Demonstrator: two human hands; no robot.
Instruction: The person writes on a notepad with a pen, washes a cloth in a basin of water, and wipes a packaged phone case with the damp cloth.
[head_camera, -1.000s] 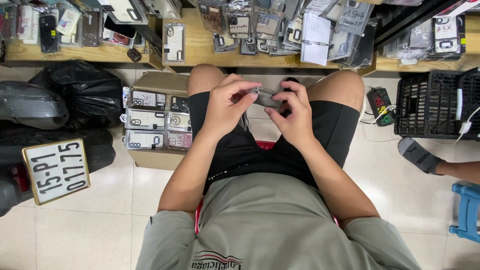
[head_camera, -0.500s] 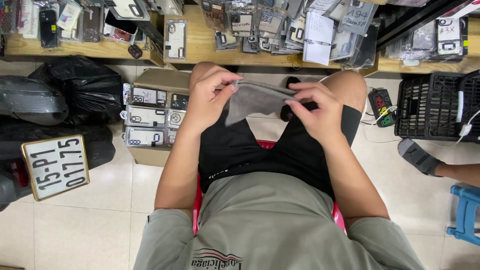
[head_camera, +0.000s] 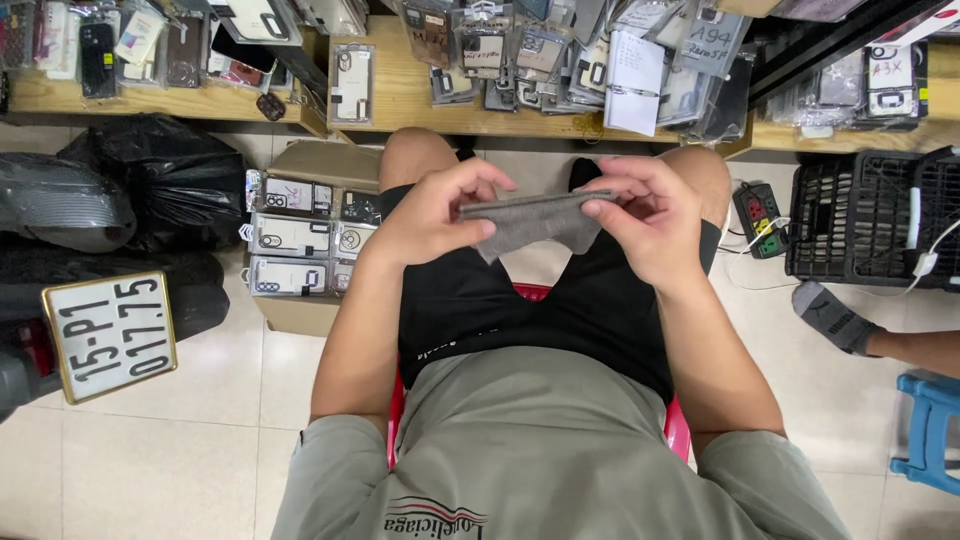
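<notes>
I sit on a red stool (head_camera: 535, 292) and hold a small grey cloth (head_camera: 535, 222) stretched flat over my lap. My left hand (head_camera: 435, 215) pinches its left end between thumb and fingers. My right hand (head_camera: 650, 215) grips its right end, fingers curled over the top edge. The cloth's lower edge hangs loose between the two hands, above my black shorts (head_camera: 480, 310).
A cardboard box (head_camera: 300, 245) of packaged phone cases stands by my left knee. Wooden shelves (head_camera: 400, 105) of phone cases run ahead. Black bags (head_camera: 150, 175) and a vehicle's number plate (head_camera: 110, 335) lie left. A power strip (head_camera: 760, 220), black crate (head_camera: 860, 215), another person's socked foot (head_camera: 835, 318) and blue stool (head_camera: 930, 430) are right.
The cloth was bunched small between both hands a second ago. It has been unfolded and pulled out flat, and my hands have moved apart.
</notes>
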